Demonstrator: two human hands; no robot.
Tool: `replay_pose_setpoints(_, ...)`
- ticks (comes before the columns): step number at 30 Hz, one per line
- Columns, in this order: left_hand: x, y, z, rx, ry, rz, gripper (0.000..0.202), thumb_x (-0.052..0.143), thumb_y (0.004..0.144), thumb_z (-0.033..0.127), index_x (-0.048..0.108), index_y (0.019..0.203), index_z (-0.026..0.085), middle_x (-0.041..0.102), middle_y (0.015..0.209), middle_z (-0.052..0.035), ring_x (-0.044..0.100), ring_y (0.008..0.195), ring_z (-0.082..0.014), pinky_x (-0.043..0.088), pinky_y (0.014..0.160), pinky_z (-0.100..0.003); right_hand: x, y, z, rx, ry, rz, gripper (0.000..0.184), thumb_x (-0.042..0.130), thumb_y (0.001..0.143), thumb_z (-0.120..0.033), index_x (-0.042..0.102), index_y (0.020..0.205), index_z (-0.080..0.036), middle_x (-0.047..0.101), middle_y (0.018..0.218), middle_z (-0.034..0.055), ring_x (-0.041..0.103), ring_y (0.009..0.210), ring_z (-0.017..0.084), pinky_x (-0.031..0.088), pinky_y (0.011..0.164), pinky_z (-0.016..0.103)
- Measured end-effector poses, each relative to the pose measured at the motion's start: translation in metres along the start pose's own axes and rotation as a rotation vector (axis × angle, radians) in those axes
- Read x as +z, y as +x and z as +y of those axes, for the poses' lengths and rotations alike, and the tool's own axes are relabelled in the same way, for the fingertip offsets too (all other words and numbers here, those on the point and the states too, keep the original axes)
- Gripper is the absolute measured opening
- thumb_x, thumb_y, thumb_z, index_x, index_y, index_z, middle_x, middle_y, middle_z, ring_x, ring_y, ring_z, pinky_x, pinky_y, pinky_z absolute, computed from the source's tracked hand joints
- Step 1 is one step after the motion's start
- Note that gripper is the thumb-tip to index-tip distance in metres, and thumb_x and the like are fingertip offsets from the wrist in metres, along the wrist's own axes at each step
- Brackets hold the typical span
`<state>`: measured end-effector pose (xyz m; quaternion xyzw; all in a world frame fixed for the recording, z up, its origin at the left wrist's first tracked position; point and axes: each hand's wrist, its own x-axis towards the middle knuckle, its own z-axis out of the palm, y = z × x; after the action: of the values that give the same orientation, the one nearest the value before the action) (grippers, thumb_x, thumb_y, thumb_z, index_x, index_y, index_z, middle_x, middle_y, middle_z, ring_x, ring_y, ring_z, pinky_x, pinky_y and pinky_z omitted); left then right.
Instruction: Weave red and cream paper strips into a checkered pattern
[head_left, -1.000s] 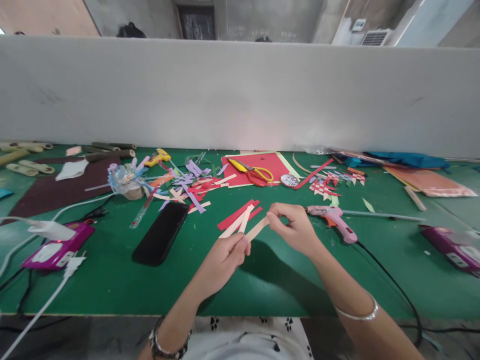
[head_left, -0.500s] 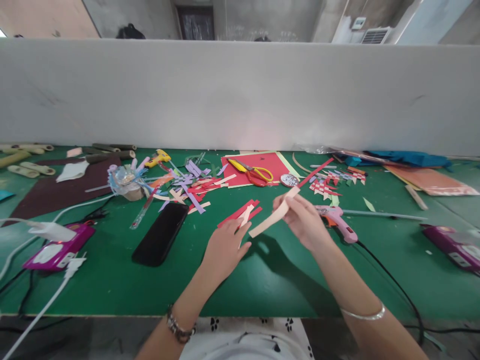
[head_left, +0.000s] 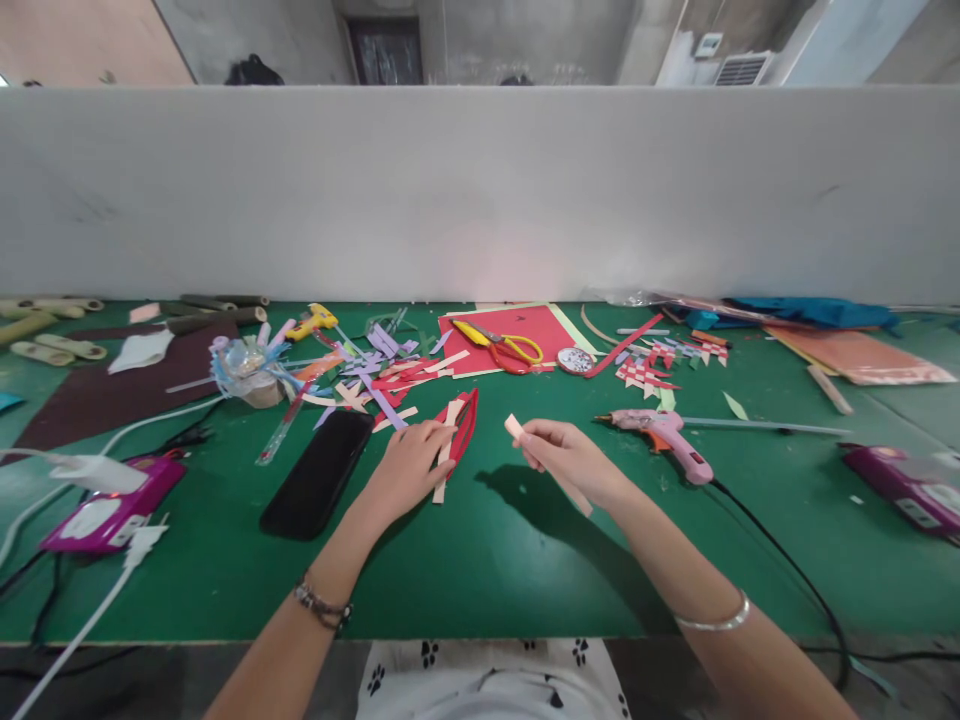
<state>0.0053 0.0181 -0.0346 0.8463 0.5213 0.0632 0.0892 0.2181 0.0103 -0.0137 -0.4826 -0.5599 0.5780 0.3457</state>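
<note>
Your right hand (head_left: 562, 455) pinches a pale strip (head_left: 576, 497) between thumb and fingers, its ends protruding either side of the grip; your left hand (head_left: 405, 462) rests on red strips (head_left: 468, 428) and a second pale strip (head_left: 440, 490), left of that grip; whether its fingers have closed, I cannot tell; a pink glue gun (head_left: 667, 432) lies right of your pinch, scissors (head_left: 499, 344) beyond it.

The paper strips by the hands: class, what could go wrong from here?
The pale strip pinched by the right hand is thin and sticks out at both ends, so it could crease.

The red strips by the left hand look bowed and might bend or slide if pushed.

The pink glue gun lies with its nozzle near the right hand; brushing it could burn if hot, which cannot be seen.
</note>
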Motion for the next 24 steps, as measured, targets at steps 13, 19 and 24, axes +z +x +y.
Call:
replay_pose_setpoints(13, 0.0, 0.098, 0.002, -0.023, 0.032, 0.013, 0.027, 0.049, 0.087, 0.029, 0.051, 0.111, 0.016, 0.053, 0.113, -0.0083, 0.054, 0.096, -0.0196, 0.047, 0.081, -0.04, 0.004, 0.01, 0.019, -0.005, -0.024, 0.052, 0.022, 0.06, 0.061, -0.038, 0.055, 0.06, -0.017, 0.051, 0.052, -0.0044, 0.047, 0.049, 0.007, 0.039, 0.051, 0.022)
replay_pose_setpoints(19, 0.0, 0.103, -0.001, -0.066, 0.025, -0.043, 0.029, 0.05, 0.087, 0.03, 0.05, 0.112, 0.015, 0.053, 0.112, -0.008, 0.056, 0.093, -0.0194, 0.048, 0.078, -0.039, 0.002, 0.011, 0.019, -0.021, -0.007, 0.037, 0.025, 0.061, 0.061, -0.041, 0.056, 0.061, -0.016, 0.05, 0.053, -0.0046, 0.046, 0.051, 0.008, 0.037, 0.052, 0.022)
replay_pose_setpoints(24, -0.001, 0.108, 0.0, -0.092, 0.007, -0.024, 0.028, 0.05, 0.087, 0.029, 0.05, 0.112, 0.016, 0.053, 0.112, -0.0081, 0.055, 0.093, -0.0193, 0.048, 0.078, -0.039, 0.002, 0.012, 0.021, -0.025, 0.0, 0.032, 0.028, 0.061, 0.061, -0.044, 0.055, 0.061, -0.017, 0.05, 0.053, -0.0045, 0.046, 0.05, 0.008, 0.038, 0.053, 0.023)
